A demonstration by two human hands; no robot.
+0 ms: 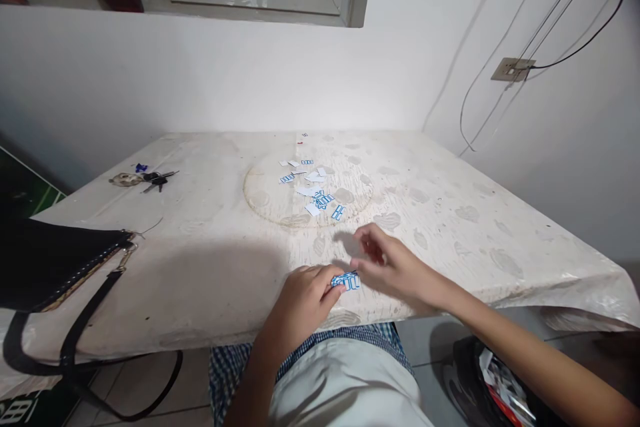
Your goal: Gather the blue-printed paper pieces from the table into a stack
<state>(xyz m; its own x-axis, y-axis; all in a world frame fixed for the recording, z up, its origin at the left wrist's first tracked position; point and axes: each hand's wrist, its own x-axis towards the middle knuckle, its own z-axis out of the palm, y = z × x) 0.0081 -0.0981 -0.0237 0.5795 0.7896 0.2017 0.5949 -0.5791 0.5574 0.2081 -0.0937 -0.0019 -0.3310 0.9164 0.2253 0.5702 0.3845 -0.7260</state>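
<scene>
Near the table's front edge, my left hand [309,292] grips a small bundle of paper slips [349,281] with blue printed marks, pinched between thumb and fingers. Just right of it, my right hand [383,257] hovers with its fingers curled and apart; nothing shows between them. Its thumb is close to the bundle's edge, and I cannot tell if it touches. Farther back lies a loose heap of similar slips [324,200], some blue-marked and some showing white. One marked slip [338,213] rests at the heap's near right side.
A patterned plastic cloth [450,240] covers the table. Keys [156,179] lie at the left, behind a black bag [55,260] whose strap hangs over the front edge. A wall socket [513,69] with cables is at the right. On the floor stands a filled bin [463,373].
</scene>
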